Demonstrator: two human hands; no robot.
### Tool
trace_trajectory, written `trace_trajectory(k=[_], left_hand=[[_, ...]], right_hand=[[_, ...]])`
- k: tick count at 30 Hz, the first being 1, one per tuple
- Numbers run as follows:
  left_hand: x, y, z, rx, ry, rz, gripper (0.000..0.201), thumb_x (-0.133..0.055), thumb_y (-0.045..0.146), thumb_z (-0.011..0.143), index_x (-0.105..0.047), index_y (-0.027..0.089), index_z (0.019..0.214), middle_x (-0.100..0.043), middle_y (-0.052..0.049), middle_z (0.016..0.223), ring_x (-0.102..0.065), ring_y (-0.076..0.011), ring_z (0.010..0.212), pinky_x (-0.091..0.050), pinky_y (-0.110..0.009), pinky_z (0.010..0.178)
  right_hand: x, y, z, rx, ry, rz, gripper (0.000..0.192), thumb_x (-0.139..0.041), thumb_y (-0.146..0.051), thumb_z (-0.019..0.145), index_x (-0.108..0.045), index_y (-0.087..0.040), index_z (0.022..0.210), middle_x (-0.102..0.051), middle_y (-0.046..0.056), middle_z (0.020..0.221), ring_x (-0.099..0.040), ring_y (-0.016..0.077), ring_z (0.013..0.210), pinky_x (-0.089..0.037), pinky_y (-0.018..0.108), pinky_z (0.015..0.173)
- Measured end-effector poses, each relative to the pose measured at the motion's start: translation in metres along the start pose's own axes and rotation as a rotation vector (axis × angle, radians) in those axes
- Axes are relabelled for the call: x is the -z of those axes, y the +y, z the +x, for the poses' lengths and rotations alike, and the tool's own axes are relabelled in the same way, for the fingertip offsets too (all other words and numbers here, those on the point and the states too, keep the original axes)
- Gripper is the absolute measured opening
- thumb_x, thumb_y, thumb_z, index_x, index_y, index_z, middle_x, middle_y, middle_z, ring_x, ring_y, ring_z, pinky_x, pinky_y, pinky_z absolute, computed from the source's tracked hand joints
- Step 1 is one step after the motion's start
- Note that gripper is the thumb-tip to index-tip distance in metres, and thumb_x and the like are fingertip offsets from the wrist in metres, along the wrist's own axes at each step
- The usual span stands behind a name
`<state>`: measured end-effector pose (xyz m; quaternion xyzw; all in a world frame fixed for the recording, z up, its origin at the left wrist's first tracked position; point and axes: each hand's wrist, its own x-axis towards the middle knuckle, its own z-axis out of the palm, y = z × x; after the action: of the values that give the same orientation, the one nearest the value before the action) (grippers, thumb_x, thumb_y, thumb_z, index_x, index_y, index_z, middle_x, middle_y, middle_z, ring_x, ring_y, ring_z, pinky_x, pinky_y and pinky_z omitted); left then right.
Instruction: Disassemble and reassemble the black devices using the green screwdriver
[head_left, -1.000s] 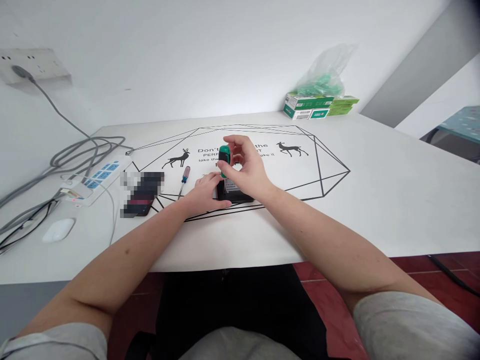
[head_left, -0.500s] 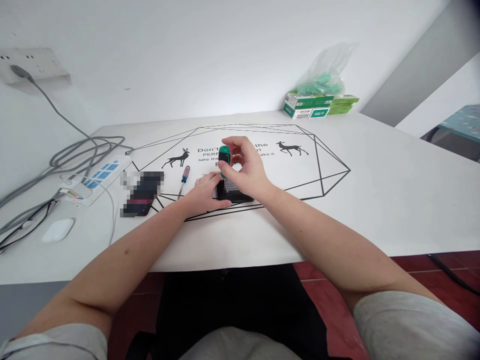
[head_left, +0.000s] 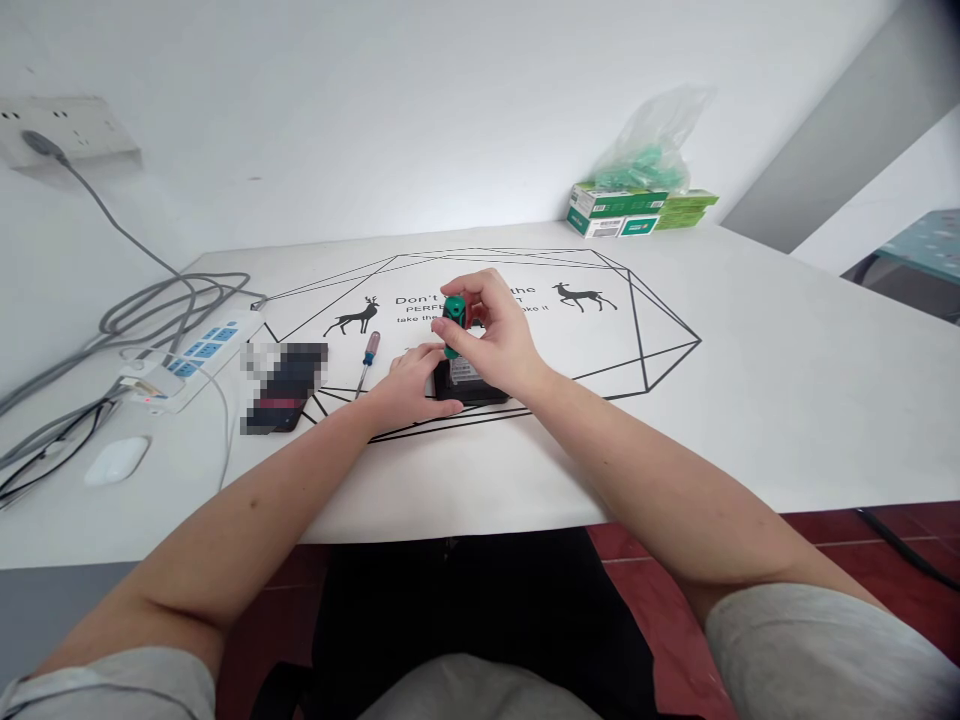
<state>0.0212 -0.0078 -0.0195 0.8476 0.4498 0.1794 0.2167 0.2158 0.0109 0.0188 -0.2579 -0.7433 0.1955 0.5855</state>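
Observation:
My right hand [head_left: 496, 336] grips the green and black handle of a screwdriver [head_left: 452, 318], held upright over a small black device [head_left: 466, 385] lying on the white table [head_left: 750, 400]. My left hand [head_left: 409, 383] rests flat on the table against the left side of that black device, steadying it. The screwdriver's tip is hidden behind my fingers. A second screwdriver [head_left: 368, 357] with a red and blue handle lies just left of my left hand.
A blurred dark phone [head_left: 283, 392] lies left of the hands. A power strip [head_left: 196, 360], grey cables [head_left: 150, 305] and a white mouse [head_left: 117, 460] sit at the far left. Green boxes [head_left: 622, 212] under a plastic bag [head_left: 651, 150] stand at the back right.
My right hand's fingers have shifted around the screwdriver handle, turning it slightly. The left hand and the black device have stayed in place.

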Motion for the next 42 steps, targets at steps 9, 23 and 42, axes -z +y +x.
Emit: trace_trajectory(k=[9,23,42], left_hand=[[-0.0011,-0.0003,-0.0007,0.025,0.002,0.022,0.076,-0.082,0.058,0.086,-0.058,0.027,0.151,-0.051,-0.015,0.165,-0.047,-0.0449,0.153,-0.034,-0.066,0.130],[-0.0003,0.0011,-0.0006,0.026,0.000,0.008,0.077,-0.082,0.058,0.086,-0.058,0.026,0.151,-0.052,-0.016,0.164,-0.048,-0.0458,0.152,-0.035,-0.067,0.129],[0.0013,0.0026,-0.0009,0.007,-0.005,-0.004,0.082,-0.082,0.058,0.087,-0.052,0.031,0.159,-0.052,-0.014,0.166,-0.045,-0.0455,0.155,-0.035,-0.067,0.129]], right_hand=[[0.0022,-0.0002,-0.0002,-0.017,-0.040,0.119,0.023,-0.057,-0.036,0.104,-0.069,-0.028,0.122,-0.069,0.008,0.122,-0.067,0.0248,0.112,-0.064,0.047,0.094],[0.0017,-0.0014,-0.0015,-0.033,-0.068,0.135,0.025,-0.055,-0.033,0.104,-0.067,-0.029,0.126,-0.071,0.007,0.125,-0.069,0.0252,0.115,-0.064,0.048,0.095],[0.0000,-0.0027,-0.0014,-0.007,-0.058,0.041,0.035,-0.069,-0.032,0.093,-0.067,-0.029,0.127,-0.070,0.008,0.129,-0.068,0.0229,0.105,-0.065,0.043,0.085]])
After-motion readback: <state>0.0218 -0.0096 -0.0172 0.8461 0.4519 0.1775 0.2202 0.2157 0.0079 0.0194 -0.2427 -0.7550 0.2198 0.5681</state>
